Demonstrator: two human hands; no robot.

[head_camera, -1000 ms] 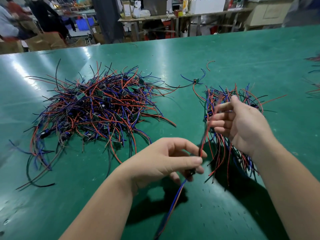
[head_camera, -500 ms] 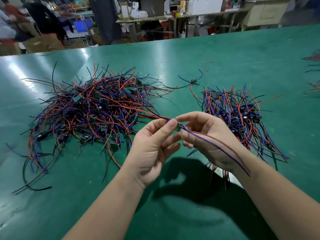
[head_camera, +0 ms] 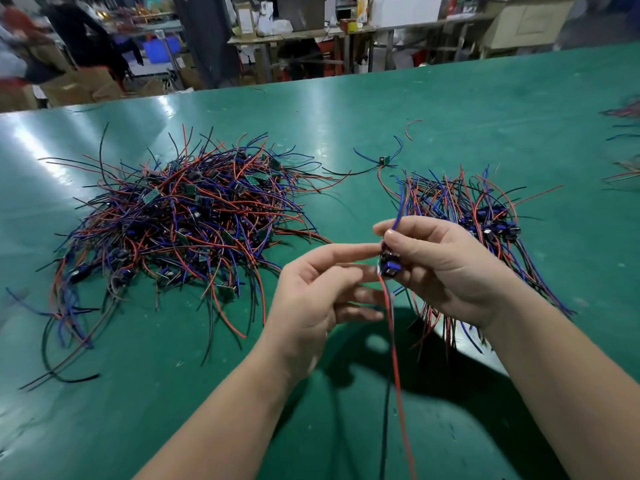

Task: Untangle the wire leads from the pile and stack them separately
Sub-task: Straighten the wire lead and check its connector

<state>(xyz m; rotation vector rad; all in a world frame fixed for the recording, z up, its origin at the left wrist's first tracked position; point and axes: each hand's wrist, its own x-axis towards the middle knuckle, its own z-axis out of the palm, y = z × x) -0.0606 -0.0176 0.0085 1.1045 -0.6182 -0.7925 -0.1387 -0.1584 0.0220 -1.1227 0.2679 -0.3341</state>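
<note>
Right grip (head_camera: 446, 271) pinches a thin wire lead (head_camera: 390, 269) by its blocky blue end; left grip (head_camera: 311, 299) splayed.

Green mat (head_camera: 450, 109) under my hands: smooth, glossy, glare streaks. Wire pile (head_camera: 180, 223) beyond my left hand (head_camera: 311, 299): smooth plastic insulation. Lead (head_camera: 389, 268) in my right hand (head_camera: 450, 271): shiny blue plastic part.

Tangled pile (head_camera: 187, 230) left, sorted stack (head_camera: 485, 209) right, one lead (head_camera: 390, 268) raised
</note>
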